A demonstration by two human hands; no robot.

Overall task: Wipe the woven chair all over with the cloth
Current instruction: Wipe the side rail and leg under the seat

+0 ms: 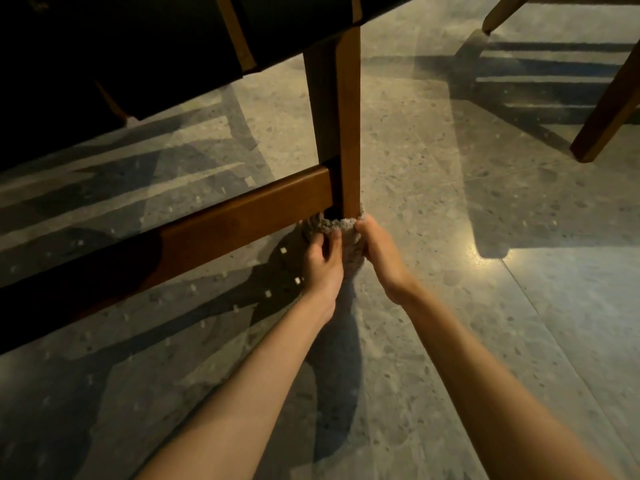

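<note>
The chair's brown wooden leg (348,126) comes down from the dark seat (104,46) at the top left to the floor. A low wooden crossbar (242,216) joins it from the left. A grey fluffy cloth (332,226) is wrapped round the foot of the leg. My left hand (323,263) grips the cloth from the left, fingers curled. My right hand (379,251) grips it from the right. The very bottom of the leg is hidden by cloth and hands.
Speckled grey stone floor (450,341) lies all around, with slatted shadows across it. Legs of a second wooden chair (609,109) stand at the upper right. A bright light reflection (485,251) shows on the floor right of my hands.
</note>
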